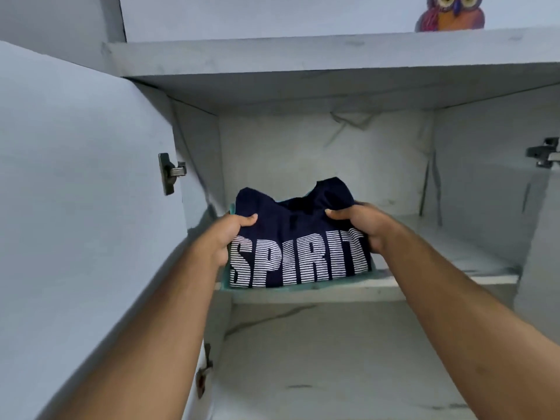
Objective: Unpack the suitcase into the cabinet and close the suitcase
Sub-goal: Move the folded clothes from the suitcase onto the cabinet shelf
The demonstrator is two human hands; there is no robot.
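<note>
A folded navy T-shirt [298, 237] with white striped letters "SPIRIT" lies at the front left of the cabinet's upper shelf [448, 278], on top of a teal folded garment [303, 287] whose edge shows beneath it. My left hand [225, 237] grips the shirt's left side, thumb on top. My right hand [362, 224] grips its right side the same way. The suitcase is out of view.
The cabinet door [75, 207] stands open on the left with its hinge [171, 172] showing; another hinge [544, 153] is on the right wall. A lower shelf [333, 359] lies below. A colourful owl figure [450, 13] stands on the cabinet top.
</note>
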